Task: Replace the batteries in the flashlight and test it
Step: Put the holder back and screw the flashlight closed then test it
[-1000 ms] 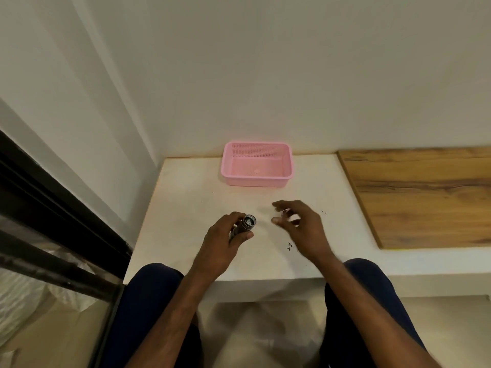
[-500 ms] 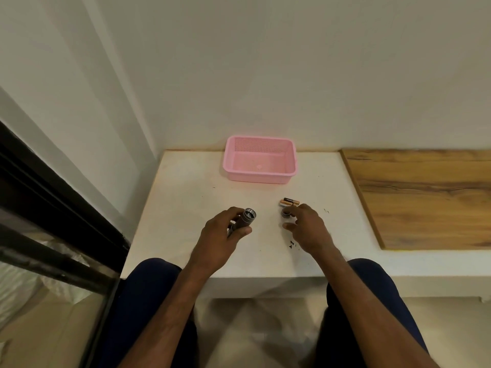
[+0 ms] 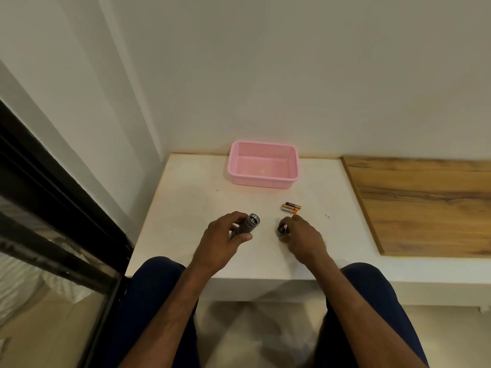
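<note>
My left hand (image 3: pixel 224 241) is shut around a grey metal flashlight (image 3: pixel 247 225), whose open round end points up and to the right. My right hand (image 3: pixel 301 240) rests on the white table (image 3: pixel 186 208) with its fingers closed on a small dark cap (image 3: pixel 281 230). Just beyond my right fingertips lie black-and-orange batteries (image 3: pixel 291 207), side by side on the table. They touch neither hand.
A pink plastic basket (image 3: pixel 263 181) stands at the back of the table against the wall, with nothing in it. A wooden board (image 3: pixel 430 205) covers the surface to the right. A dark window frame (image 3: pixel 53 187) runs along the left. My knees sit under the front edge.
My right hand drew back toward me from over the batteries, which now lie uncovered, and closed on the small dark cap. My left hand kept hold of the flashlight.
</note>
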